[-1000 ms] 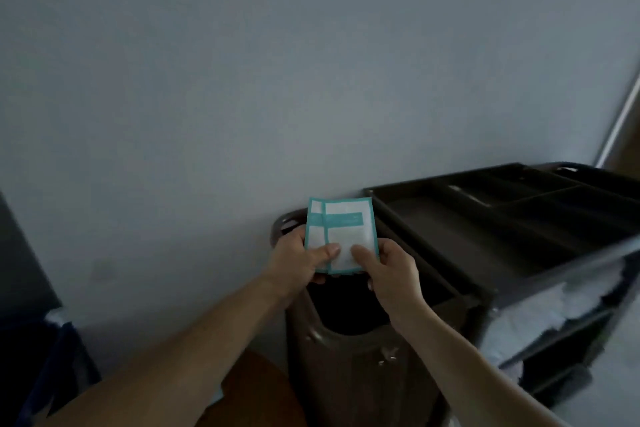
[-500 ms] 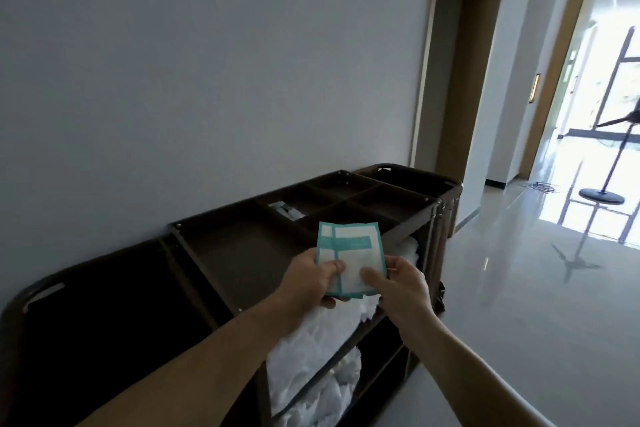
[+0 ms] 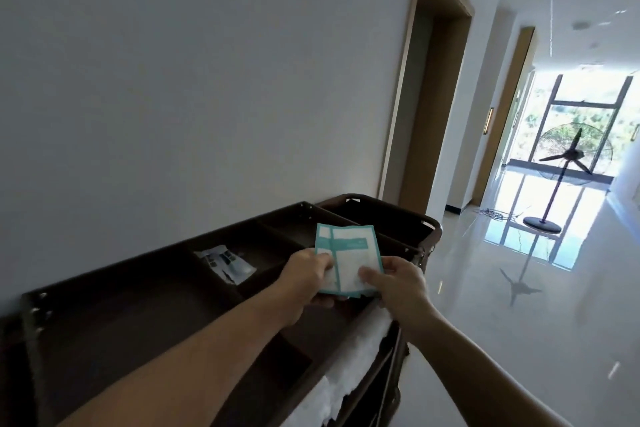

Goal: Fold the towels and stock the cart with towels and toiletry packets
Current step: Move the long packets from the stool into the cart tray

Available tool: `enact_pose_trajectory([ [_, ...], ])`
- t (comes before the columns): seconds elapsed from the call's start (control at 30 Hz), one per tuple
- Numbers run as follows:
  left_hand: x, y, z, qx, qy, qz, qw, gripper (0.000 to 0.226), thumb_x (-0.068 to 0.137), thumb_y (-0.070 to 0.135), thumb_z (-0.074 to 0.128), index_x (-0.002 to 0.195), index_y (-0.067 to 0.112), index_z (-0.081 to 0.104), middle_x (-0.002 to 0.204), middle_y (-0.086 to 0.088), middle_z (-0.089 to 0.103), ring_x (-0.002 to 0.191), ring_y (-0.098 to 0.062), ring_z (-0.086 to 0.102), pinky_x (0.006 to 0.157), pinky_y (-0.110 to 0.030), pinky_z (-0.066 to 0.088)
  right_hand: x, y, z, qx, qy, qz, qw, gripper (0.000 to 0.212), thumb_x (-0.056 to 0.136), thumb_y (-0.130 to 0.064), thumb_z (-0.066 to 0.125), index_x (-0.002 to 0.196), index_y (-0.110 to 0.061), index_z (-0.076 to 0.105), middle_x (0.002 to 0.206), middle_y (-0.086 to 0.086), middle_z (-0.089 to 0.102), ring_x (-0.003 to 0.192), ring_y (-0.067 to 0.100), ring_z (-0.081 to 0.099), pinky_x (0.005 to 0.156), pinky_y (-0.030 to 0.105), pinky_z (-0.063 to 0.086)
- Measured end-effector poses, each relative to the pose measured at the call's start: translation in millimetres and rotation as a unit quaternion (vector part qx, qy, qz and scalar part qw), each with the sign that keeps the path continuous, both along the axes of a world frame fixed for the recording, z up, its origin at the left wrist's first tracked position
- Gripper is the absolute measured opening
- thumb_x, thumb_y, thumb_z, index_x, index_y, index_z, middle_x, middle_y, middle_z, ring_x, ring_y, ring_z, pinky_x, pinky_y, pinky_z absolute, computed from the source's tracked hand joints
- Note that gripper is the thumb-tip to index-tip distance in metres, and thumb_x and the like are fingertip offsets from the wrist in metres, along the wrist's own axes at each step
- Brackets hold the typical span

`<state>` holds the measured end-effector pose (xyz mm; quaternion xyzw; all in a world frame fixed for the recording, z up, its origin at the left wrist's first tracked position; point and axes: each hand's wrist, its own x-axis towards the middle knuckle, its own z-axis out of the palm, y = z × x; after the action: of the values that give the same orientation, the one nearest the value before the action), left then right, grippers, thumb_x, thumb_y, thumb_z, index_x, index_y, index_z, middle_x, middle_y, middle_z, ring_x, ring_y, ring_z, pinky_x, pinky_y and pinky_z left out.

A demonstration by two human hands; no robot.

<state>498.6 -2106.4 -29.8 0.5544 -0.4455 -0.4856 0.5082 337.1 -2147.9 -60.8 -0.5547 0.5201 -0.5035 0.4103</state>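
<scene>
Teal-and-white toiletry packets (image 3: 349, 255) are fanned upright between both hands above the dark brown cart (image 3: 145, 291). My left hand (image 3: 304, 282) pinches their lower left edge, thumb on the front. My right hand (image 3: 398, 282) pinches the lower right edge. They hover over the divided top tray. One compartment holds a few crumpled white packets (image 3: 225, 263). White towels (image 3: 360, 357) lie on the shelf under the tray.
The cart stands against a grey wall on the left. A bin section (image 3: 391, 218) closes its far end. Beyond it are door frames (image 3: 415, 87), a glossy hallway floor, and a standing fan (image 3: 561, 177) before a bright window.
The view swung from the cart's bag end to along its top tray and down the hallway. Both hands kept the packets and carried them over the tray compartments.
</scene>
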Motion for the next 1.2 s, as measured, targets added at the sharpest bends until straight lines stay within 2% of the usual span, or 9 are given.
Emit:
enact_pose_trajectory([
  [0.13,41.6,-51.1,0.5,-0.011,0.008,0.022,1.000,0.015,0.099,0.012,0.048,0.104,0.015,0.062,0.104,-0.016,0.069,0.085,-0.028,0.068,0.058,-0.036,0.057,28.1,-57.2,3.9,0.025,0.004,0.030,0.999,0.010,0.084,-0.014,0.078,0.092,-0.016,0.072,0.072,-0.003,0.076,0.055,0.008,0.067,0.044,0.021,0.047],
  [0.27,80.5,-82.5,-7.3,-0.009,0.013,0.056,0.998,0.018,0.097,0.009,0.048,0.104,0.016,0.063,0.098,-0.017,0.071,0.078,-0.032,0.071,0.055,-0.033,0.054,55.7,-112.4,4.7,0.080,-0.024,0.078,0.993,0.011,0.086,-0.007,0.075,0.097,-0.007,0.072,0.082,0.009,0.077,0.077,0.027,0.075,0.069,0.042,0.063],
  [0.33,98.9,-98.7,-12.2,-0.006,0.028,0.091,0.995,0.021,0.096,0.008,0.047,0.106,0.014,0.064,0.096,-0.018,0.071,0.077,-0.034,0.070,0.054,-0.032,0.051,67.0,-144.0,7.7,0.079,-0.036,0.095,0.992,0.010,0.087,-0.004,0.072,0.097,-0.003,0.072,0.079,0.011,0.076,0.071,0.029,0.073,0.064,0.037,0.060],
  [0.53,125.5,-147.4,-29.2,-0.002,-0.005,0.192,0.981,0.019,0.094,0.003,0.045,0.102,0.004,0.062,0.091,-0.022,0.070,0.071,-0.033,0.069,0.047,-0.031,0.048,96.6,-260.6,1.6,0.038,0.082,0.134,0.987,0.010,0.087,-0.011,0.074,0.096,-0.007,0.075,0.077,0.007,0.075,0.062,0.018,0.068,0.053,0.029,0.053],
  [0.67,130.9,-187.8,-36.3,0.012,-0.037,0.289,0.957,0.016,0.092,0.004,0.048,0.091,0.006,0.063,0.087,-0.021,0.069,0.070,-0.035,0.069,0.052,-0.036,0.051,117.9,-337.6,-21.5,0.047,0.157,0.178,0.970,0.006,0.085,-0.012,0.076,0.088,-0.007,0.073,0.078,0.012,0.073,0.069,0.028,0.070,0.064,0.038,0.057],
  [0.8,122.0,-221.8,-36.0,0.032,-0.041,0.354,0.934,0.017,0.090,0.005,0.048,0.096,0.005,0.064,0.093,-0.025,0.070,0.073,-0.037,0.070,0.051,-0.036,0.051,140.6,-396.2,-55.4,0.079,0.226,0.223,0.945,0.009,0.082,-0.013,0.075,0.087,-0.006,0.074,0.064,0.006,0.068,0.050,0.019,0.063,0.045,0.025,0.047],
  [0.97,112.9,-236.4,-37.5,0.054,-0.038,0.408,0.910,0.021,0.091,0.006,0.046,0.104,0.009,0.063,0.083,-0.019,0.075,0.071,-0.036,0.073,0.048,-0.033,0.051,181.5,-425.5,-87.0,0.099,0.303,0.312,0.895,0.024,0.082,-0.016,0.071,0.097,0.003,0.071,0.085,0.011,0.071,0.070,0.023,0.065,0.056,0.025,0.049],
  [1.1,112.0,-234.1,-41.4,0.075,-0.038,0.450,0.889,0.021,0.093,0.006,0.046,0.104,0.013,0.063,0.079,-0.012,0.076,0.074,-0.035,0.074,0.049,-0.031,0.051,204.7,-425.9,-102.1,0.130,0.273,0.358,0.884,0.027,0.081,-0.015,0.074,0.101,0.003,0.071,0.085,0.013,0.072,0.060,0.021,0.065,0.047,0.022,0.045],
  [1.2,109.9,-237.8,-41.0,0.087,-0.033,0.471,0.877,0.021,0.094,0.006,0.046,0.105,0.012,0.062,0.078,-0.011,0.076,0.076,-0.035,0.074,0.052,-0.033,0.052,213.6,-427.1,-105.4,0.113,0.322,0.382,0.859,0.031,0.083,-0.022,0.075,0.103,0.001,0.070,0.087,0.010,0.071,0.064,0.021,0.066,0.045,0.020,0.043],
])
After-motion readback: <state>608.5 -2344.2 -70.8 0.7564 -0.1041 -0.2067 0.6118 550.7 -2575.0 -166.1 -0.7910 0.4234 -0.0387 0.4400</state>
